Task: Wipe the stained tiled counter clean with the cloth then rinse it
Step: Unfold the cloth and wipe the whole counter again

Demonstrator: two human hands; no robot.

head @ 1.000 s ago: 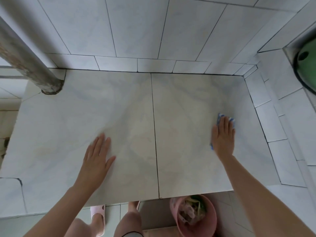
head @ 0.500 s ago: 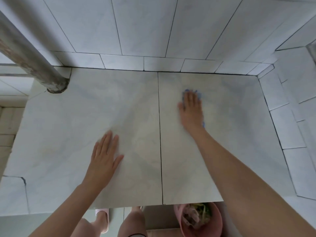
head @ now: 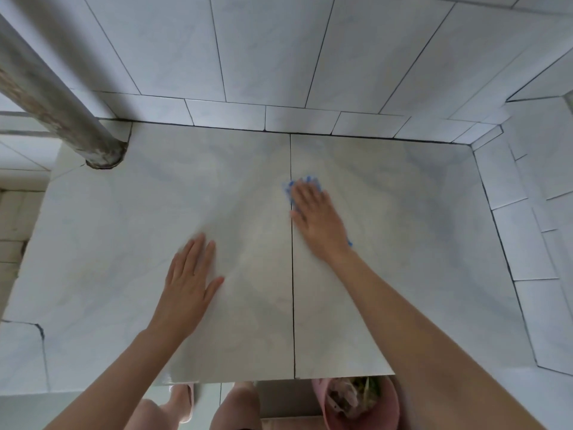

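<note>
Wiping looks midway: the right grip (head: 316,218) presses the blue cloth (head: 289,189) flat-fingered onto the table (head: 418,243) at its middle seam, the left grip (head: 189,283) rests flat and empty, faint smears seem to remain, and rinsing is not yet begun.

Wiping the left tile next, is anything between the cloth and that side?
Only the left hand, flat on the left tile of the pale tiled counter, nearer the front than the blue cloth under the right hand. A grey pipe stands at the far-left corner.
</note>
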